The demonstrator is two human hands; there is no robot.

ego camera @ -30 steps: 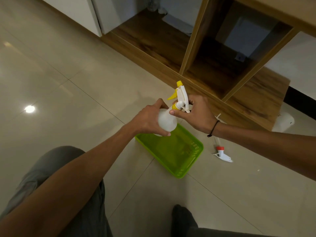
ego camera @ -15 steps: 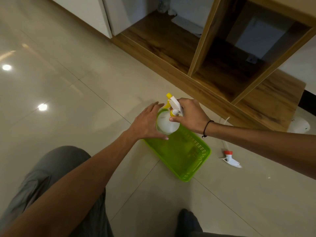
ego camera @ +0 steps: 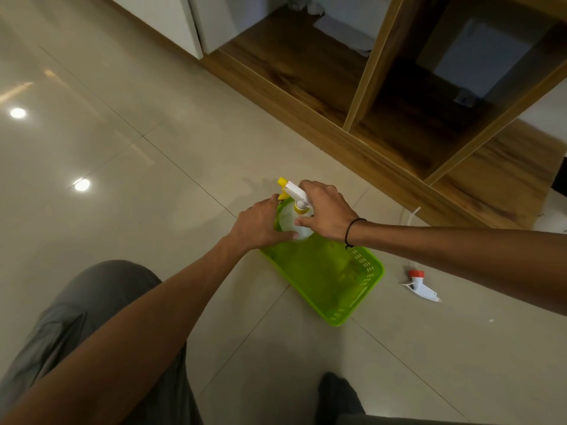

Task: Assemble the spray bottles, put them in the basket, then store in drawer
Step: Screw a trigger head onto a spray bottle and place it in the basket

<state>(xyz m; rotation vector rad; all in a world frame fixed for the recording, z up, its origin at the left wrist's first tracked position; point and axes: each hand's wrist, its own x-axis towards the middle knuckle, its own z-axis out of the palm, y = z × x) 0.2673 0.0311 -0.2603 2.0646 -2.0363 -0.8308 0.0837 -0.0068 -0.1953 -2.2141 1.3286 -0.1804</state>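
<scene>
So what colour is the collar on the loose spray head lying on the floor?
Red, on a white spray head; head view.

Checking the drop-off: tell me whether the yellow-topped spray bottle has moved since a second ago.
Yes. The spray bottle has come down toward the green basket; it was held above the basket's far corner and now sits at that corner, both hands on it.

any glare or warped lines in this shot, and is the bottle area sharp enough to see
Head view: two bright lamp reflections glare off the glossy floor tiles at left; the wide lens bows the wooden shelf unit edges. The spray bottle, held by the left hand and right hand over the green basket, is dim and slightly soft, yet readable.
</scene>
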